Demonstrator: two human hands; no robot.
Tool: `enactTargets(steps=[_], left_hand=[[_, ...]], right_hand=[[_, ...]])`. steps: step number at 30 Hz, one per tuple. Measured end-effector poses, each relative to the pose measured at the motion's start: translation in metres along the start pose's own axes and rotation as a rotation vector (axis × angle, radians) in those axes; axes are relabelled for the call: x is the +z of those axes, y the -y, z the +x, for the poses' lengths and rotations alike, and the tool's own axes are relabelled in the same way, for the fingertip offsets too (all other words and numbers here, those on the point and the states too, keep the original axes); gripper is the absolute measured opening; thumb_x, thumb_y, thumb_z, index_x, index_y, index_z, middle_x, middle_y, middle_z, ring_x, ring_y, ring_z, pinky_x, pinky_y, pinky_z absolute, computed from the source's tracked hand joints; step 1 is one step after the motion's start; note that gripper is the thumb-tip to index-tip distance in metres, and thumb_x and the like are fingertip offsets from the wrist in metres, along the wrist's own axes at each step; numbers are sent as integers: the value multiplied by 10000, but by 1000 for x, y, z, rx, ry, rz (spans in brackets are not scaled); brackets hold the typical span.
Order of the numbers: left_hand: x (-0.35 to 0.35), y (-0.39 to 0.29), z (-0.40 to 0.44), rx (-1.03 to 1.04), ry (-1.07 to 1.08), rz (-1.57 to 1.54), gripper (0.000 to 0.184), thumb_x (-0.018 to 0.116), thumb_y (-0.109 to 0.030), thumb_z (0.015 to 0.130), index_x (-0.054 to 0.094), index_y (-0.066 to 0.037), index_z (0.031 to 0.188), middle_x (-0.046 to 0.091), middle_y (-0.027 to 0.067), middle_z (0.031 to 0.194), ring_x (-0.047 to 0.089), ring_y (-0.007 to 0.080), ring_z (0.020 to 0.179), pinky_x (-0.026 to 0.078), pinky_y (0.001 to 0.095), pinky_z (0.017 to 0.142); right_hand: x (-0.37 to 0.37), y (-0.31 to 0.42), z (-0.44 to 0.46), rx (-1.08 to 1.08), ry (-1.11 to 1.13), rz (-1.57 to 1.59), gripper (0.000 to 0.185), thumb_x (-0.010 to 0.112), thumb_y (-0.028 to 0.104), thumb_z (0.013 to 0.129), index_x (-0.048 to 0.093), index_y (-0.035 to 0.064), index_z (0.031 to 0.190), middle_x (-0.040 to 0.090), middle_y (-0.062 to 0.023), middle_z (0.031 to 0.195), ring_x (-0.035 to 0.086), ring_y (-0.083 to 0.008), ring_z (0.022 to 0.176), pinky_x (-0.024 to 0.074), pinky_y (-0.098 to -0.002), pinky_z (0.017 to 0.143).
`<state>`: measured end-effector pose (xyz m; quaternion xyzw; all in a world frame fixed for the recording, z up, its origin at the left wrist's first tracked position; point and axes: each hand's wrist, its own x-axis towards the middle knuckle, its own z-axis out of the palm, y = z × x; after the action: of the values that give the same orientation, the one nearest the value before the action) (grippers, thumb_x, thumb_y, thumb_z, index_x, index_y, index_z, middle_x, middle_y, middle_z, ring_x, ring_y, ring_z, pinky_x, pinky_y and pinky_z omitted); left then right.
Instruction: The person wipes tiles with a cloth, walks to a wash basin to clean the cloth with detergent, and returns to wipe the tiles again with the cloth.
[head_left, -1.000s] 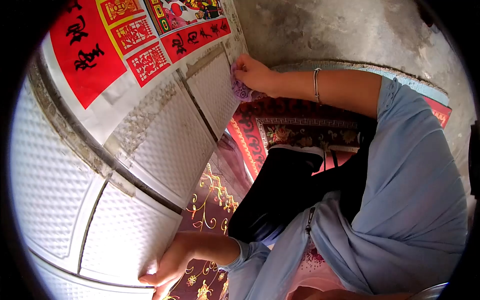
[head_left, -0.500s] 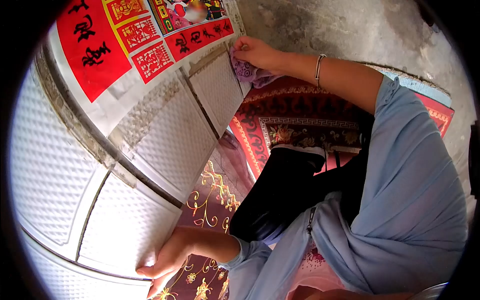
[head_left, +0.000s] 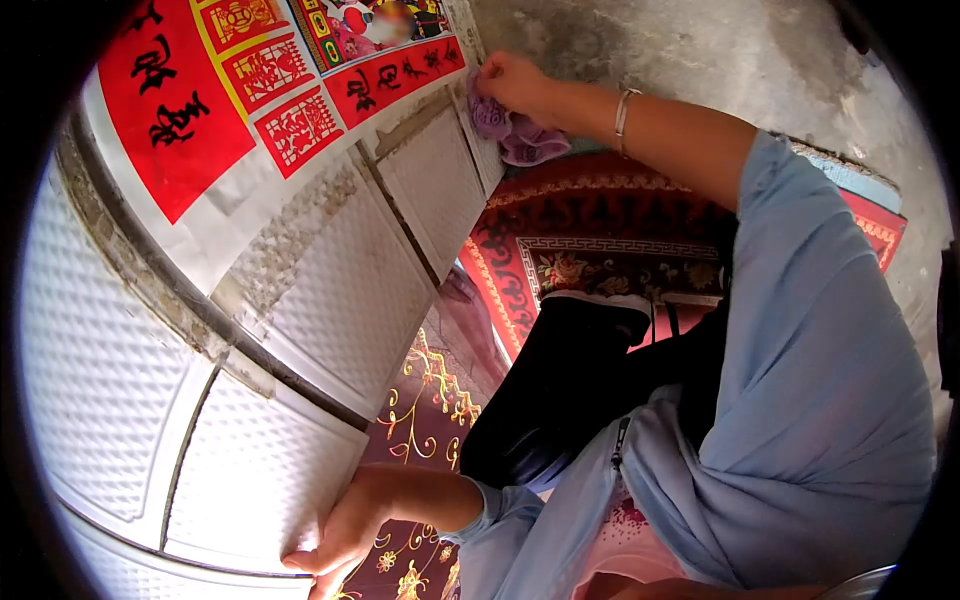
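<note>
My right hand (head_left: 520, 84), with a bracelet (head_left: 622, 118) at its wrist, pinches a purple patterned cloth (head_left: 490, 117). The cloth lies against the far end of the white tiled surface (head_left: 435, 185), its lower part hanging in folds below my fingers. Nearer to me, my left hand (head_left: 345, 525) rests at the edge of a white textured tile (head_left: 255, 475). Its thumb is stretched over the tile, apart from the other fingers, which are partly hidden past the edge. Nothing loose shows in that hand.
Red and white printed paper (head_left: 180, 110) with black characters covers the upper tiles. A rough grey wall (head_left: 660, 50) stands behind my right arm. Below lie a red patterned rug (head_left: 590, 185) and a dark red cloth with gold floral designs (head_left: 410, 400). My bent legs (head_left: 560, 390) are close by.
My right hand has risen slightly, and more of the purple cloth now shows, spread downward to the right. My left hand stays at the tile edge. The view has shifted a little.
</note>
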<state>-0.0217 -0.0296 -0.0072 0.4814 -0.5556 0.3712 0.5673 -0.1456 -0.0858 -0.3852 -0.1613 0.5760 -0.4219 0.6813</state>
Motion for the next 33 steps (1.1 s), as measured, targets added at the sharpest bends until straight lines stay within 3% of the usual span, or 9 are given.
enactTargets(steps=[4,8,9,15,16,18,22,24,33], left_hand=[[-4,8,4,-16,-7,14,703,583,-196,788,314,-81,1428,360,151,1335,416,202,1185,391,397,944],[1,4,4,11,-39,-10,737,565,-154,757,265,17,1408,390,197,1310,425,268,1174,388,380,961],[4,1,-1,-40,-90,-17,631,595,-194,787,391,-50,1366,421,147,1243,439,165,1121,397,372,915],[5,7,2,73,-156,-11,361,614,-193,795,527,-2,1089,490,111,1031,476,145,1018,414,360,853],[2,8,1,67,-169,-18,361,614,-193,795,527,-2,1089,490,111,1031,476,145,1018,414,360,853],[-10,12,6,-74,-43,83,761,587,-193,782,241,6,1430,347,192,1325,406,274,1191,382,398,976],[-5,10,6,44,2,13,790,599,-211,786,219,1,1445,314,194,1352,379,271,1220,370,396,998],[-10,17,10,43,4,7,797,604,-211,786,214,0,1448,295,194,1372,370,269,1232,361,399,1009],[-9,14,4,-3,-45,48,651,623,-200,790,296,1,1316,318,156,1297,382,220,1183,354,388,993]], right_hand=[[8,29,-40,-21,157,140,85,626,145,859,562,95,885,555,-11,754,492,-110,693,405,-275,591],[6,27,-6,-62,-84,75,111,613,177,871,555,83,883,560,-28,753,504,-119,707,428,-285,608],[5,24,7,-69,-85,78,111,613,177,871,555,83,883,560,-28,753,504,-119,707,428,-285,608],[-7,-3,11,64,-32,-192,125,529,161,882,565,58,943,588,-80,825,525,-191,750,457,-357,662],[-1,-31,17,38,-23,-242,128,511,146,881,562,55,956,591,-93,846,525,-203,763,458,-367,672],[9,-24,-14,241,30,-230,134,502,119,874,558,59,981,584,-112,854,527,-212,791,453,-363,687],[17,-8,-40,302,67,-138,157,496,105,874,552,58,1012,589,-119,899,540,-221,817,454,-366,711],[20,-7,-28,382,33,-137,325,516,101,885,543,-19,1185,596,-224,1115,583,-342,1013,461,-421,829],[2,12,40,54,-222,-50,176,518,166,873,564,42,989,619,-149,871,568,-224,809,463,-377,688]])
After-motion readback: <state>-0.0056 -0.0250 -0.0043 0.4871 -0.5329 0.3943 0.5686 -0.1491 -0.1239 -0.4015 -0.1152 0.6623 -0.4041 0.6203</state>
